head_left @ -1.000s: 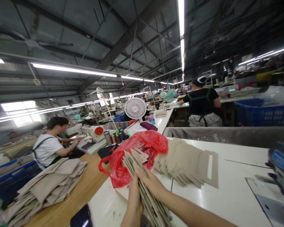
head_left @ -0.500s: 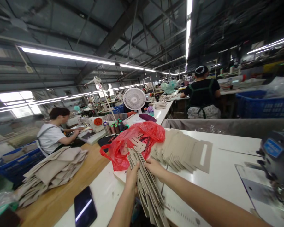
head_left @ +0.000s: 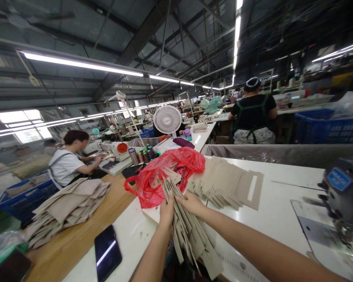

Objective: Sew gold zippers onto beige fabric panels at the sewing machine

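bundle of beige pieces (head_left: 191,235) now fanned wider at its lower end, left hand (head_left: 166,209) and right hand (head_left: 191,203) gripping it closer to the red bag (head_left: 144,192), phone (head_left: 107,252) now fully in view below the bag, whole view tilted slightly

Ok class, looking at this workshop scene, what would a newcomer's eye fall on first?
First comes the fanned bundle of beige cut pieces at bottom centre, held by the left hand and right hand. Just beyond it, a bright red plastic bag sits on the white table. Farther back stands a white fan.
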### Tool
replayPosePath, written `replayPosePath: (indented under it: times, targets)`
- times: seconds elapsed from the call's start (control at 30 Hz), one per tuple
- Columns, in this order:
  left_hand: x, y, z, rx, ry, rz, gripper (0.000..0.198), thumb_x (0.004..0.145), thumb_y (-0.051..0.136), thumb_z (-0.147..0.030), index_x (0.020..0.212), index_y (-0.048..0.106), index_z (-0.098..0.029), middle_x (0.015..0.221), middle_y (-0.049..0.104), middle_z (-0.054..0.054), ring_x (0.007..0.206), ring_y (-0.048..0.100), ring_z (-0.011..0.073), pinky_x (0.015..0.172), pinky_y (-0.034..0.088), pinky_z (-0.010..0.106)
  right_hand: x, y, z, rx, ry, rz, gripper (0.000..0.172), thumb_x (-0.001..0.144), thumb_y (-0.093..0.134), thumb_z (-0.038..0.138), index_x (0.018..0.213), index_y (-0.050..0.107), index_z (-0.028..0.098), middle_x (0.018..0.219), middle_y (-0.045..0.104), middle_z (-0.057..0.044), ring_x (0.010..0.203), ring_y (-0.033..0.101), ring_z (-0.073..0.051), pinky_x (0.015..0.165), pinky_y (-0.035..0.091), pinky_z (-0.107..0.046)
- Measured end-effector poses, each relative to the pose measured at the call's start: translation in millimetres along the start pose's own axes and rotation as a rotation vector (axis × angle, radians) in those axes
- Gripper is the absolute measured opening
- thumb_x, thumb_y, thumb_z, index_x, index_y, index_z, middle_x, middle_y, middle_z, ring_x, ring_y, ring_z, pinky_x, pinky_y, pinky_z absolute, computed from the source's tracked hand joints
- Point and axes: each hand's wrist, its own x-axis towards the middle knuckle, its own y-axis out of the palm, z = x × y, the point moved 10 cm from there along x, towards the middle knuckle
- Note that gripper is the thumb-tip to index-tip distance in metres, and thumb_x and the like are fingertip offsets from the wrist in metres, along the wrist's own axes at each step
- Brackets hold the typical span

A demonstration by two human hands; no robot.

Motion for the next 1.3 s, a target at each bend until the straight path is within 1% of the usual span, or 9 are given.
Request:
replayPosePath:
  times: [0.2, 0.37, 0.47, 0.6, 0.67, 0.77, 0.9, 1.07, 1.3]
  targets:
    - [-37, 16.1, 13, -0.103, -0.026, -0.004, 0.037, 0.085, 0.052, -0.040, 0.105, 0.058, -0.011, 0.098, 0.069, 0.014, 0.095, 0.065, 0.0249, 0.087, 0.050, 0.036, -30, 9, 15, 0.135, -0.028, -0.001, 0.043, 0.086, 0.040, 0.044, 0.099, 0.063, 0.010, 0.096, 0.068, -0.012, 0.093, 0.062, -0.024, 0.083, 0.046, -0.032]
    - [-91, 38.7, 26, -0.108, 0.017, -0.036, 0.033, 0.083, 0.055, -0.035, 0.113, 0.057, -0.021, 0.116, 0.063, 0.006, 0.118, 0.050, 0.0237, 0.101, 0.038, 0.031, -106, -44, 26, 0.238, -0.225, -0.188, 0.046, 0.086, 0.044, 0.042, 0.125, 0.048, 0.017, 0.123, 0.054, -0.010, 0.118, 0.046, -0.021, 0.104, 0.031, -0.033]
    - [-121, 98.1, 33, -0.130, 0.018, 0.176, 0.038, 0.080, 0.059, -0.033, 0.115, 0.057, -0.020, 0.120, 0.061, 0.007, 0.122, 0.046, 0.0258, 0.103, 0.035, 0.030, -153, -98, 4, 0.256, -0.161, -0.372, 0.053, 0.085, 0.044, 0.047, 0.131, 0.041, 0.020, 0.133, 0.045, -0.008, 0.127, 0.036, -0.021, 0.109, 0.024, -0.035]
    - [-152, 196.2, 54, -0.054, -0.047, 0.501, 0.039, 0.081, 0.058, -0.031, 0.117, 0.056, -0.015, 0.125, 0.057, 0.011, 0.121, 0.047, 0.0260, 0.104, 0.032, 0.031, -195, -174, -46, 0.181, 0.014, -0.627, 0.054, 0.083, 0.042, 0.055, 0.122, 0.051, 0.018, 0.124, 0.054, -0.010, 0.119, 0.045, -0.024, 0.106, 0.029, -0.037]
    - [-156, 229.8, 69, 0.002, -0.068, 0.590, 0.033, 0.081, 0.058, -0.029, 0.109, 0.061, -0.012, 0.120, 0.060, 0.013, 0.118, 0.049, 0.0271, 0.105, 0.030, 0.032, -203, -202, -70, 0.090, 0.071, -0.664, 0.054, 0.083, 0.039, 0.057, 0.112, 0.059, 0.016, 0.112, 0.062, -0.011, 0.112, 0.051, -0.026, 0.102, 0.033, -0.039]
    - [-154, 258.9, 89, 0.079, -0.076, 0.724, 0.026, 0.075, 0.064, -0.027, 0.096, 0.066, -0.011, 0.109, 0.066, 0.014, 0.114, 0.052, 0.0297, 0.105, 0.029, 0.035, -210, -229, -104, -0.001, 0.161, -0.695, 0.053, 0.080, 0.041, 0.059, 0.099, 0.065, 0.015, 0.100, 0.066, -0.011, 0.107, 0.055, -0.029, 0.098, 0.036, -0.041]
    - [-139, 257.6, 89, 0.079, -0.045, 0.708, 0.029, 0.069, 0.067, -0.024, 0.096, 0.066, -0.014, 0.109, 0.066, 0.011, 0.116, 0.050, 0.0293, 0.103, 0.031, 0.035, -216, -239, -121, 0.045, 0.178, -0.792, 0.060, 0.076, 0.049, 0.058, 0.118, 0.056, 0.015, 0.122, 0.056, -0.012, 0.121, 0.044, -0.029, 0.104, 0.031, -0.041]
    - [-140, 257.6, 79, 0.268, 0.063, 0.732, 0.029, 0.073, 0.058, -0.039, 0.085, 0.066, -0.013, 0.090, 0.070, 0.009, 0.098, 0.058, 0.0286, 0.087, 0.042, 0.033, -209, -234, -116, 0.007, 0.260, -0.767, 0.096, 0.062, 0.064, 0.055, 0.138, 0.028, 0.008, 0.141, 0.034, -0.019, 0.132, 0.028, -0.028, 0.109, 0.023, -0.041]
    - [-136, 253.4, 90, 0.460, 0.064, 0.763, 0.038, 0.075, 0.048, -0.049, 0.059, 0.056, -0.016, 0.055, 0.056, 0.001, 0.060, 0.053, 0.0183, 0.057, 0.040, 0.026, -203, -239, -125, -0.070, 0.274, -0.663, 0.102, 0.057, 0.069, 0.040, 0.140, 0.020, 0.008, 0.142, 0.031, -0.022, 0.130, 0.032, -0.029, 0.107, 0.025, -0.042]
